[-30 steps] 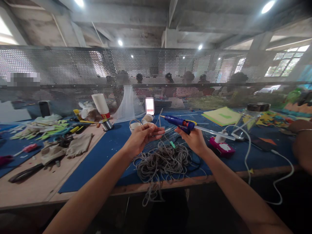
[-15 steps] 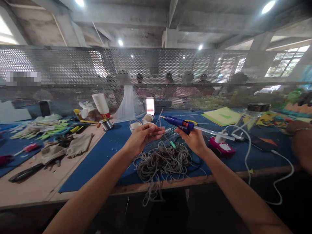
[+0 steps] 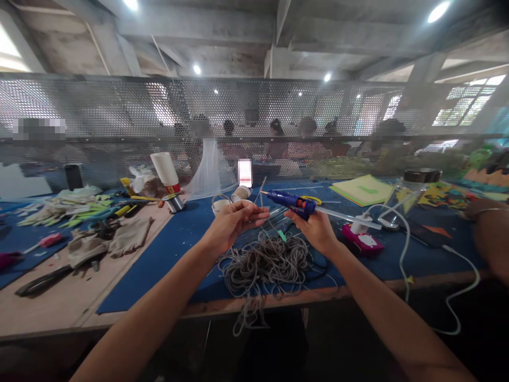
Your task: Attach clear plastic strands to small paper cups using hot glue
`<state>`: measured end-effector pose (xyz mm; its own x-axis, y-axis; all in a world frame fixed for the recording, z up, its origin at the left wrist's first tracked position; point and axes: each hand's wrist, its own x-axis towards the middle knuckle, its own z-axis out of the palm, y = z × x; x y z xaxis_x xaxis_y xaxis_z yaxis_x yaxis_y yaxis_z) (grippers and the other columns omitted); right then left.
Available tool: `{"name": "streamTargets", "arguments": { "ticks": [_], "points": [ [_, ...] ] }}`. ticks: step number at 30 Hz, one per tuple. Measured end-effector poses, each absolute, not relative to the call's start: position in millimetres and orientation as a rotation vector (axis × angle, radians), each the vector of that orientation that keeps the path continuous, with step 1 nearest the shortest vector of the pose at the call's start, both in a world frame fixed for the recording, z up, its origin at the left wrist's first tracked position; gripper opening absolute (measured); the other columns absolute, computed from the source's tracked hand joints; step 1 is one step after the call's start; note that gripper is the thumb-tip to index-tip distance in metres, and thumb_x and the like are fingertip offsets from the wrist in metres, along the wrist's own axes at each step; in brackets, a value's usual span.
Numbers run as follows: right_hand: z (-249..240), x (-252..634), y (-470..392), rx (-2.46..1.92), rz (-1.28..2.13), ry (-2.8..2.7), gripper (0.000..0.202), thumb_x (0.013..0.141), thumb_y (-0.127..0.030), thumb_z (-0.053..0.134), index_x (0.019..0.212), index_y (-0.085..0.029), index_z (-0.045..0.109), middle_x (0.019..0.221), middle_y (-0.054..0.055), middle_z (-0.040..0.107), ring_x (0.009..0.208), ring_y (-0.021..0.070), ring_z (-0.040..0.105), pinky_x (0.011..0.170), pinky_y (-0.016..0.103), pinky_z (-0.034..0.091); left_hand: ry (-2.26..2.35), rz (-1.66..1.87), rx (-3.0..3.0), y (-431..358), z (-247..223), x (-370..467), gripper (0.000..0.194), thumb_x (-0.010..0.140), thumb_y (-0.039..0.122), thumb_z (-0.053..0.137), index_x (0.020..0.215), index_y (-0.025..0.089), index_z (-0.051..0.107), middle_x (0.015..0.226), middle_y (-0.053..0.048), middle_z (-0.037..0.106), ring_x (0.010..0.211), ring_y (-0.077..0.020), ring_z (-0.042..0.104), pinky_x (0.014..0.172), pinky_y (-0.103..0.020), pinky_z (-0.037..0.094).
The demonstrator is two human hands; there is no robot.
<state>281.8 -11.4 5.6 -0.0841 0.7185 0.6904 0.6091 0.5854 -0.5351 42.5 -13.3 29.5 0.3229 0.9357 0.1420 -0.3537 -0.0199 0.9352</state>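
Observation:
A thin grey cord (image 3: 262, 187) rises from the pinched fingers of my left hand (image 3: 234, 223). My right hand (image 3: 314, 225) is wrapped round a blue glue gun (image 3: 289, 199), with a long clear glue stick (image 3: 345, 216) coming out of its back. The gun's nozzle points left, close to the cord; whether they touch cannot be made out. Below both hands a tangled heap of grey cord (image 3: 270, 265) lies on the blue mat (image 3: 167, 265), some loops hanging over the table's edge. A small green piece (image 3: 282, 235) rests at the heap's top.
White cups (image 3: 165, 172) stand stacked on a tin at the left, near work gloves (image 3: 129, 237). Behind my left hand are a small basket (image 3: 220, 203) and a roll (image 3: 241, 193). A magenta device (image 3: 362, 240), a glass jar (image 3: 405, 196) and a person's arm (image 3: 493, 233) are at the right.

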Motion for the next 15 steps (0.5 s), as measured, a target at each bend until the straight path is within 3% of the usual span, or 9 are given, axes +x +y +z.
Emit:
{"name": "streamTargets", "arguments": {
  "ticks": [15],
  "points": [
    [0.6,283.1,-9.4,-1.095,0.095,-1.824,0.044,0.089,-0.065,0.058,0.089,-0.022,0.069,0.063,0.003,0.066,0.070,0.0246,0.068,0.063,0.032,0.049,0.671,1.161,1.134,-15.4,31.3,43.0,0.014,0.084,0.020,0.074,0.083,0.013,0.063,0.111,-0.017,0.075,0.103,-0.0239,0.074,0.090,-0.031,0.060]
  ]
}}
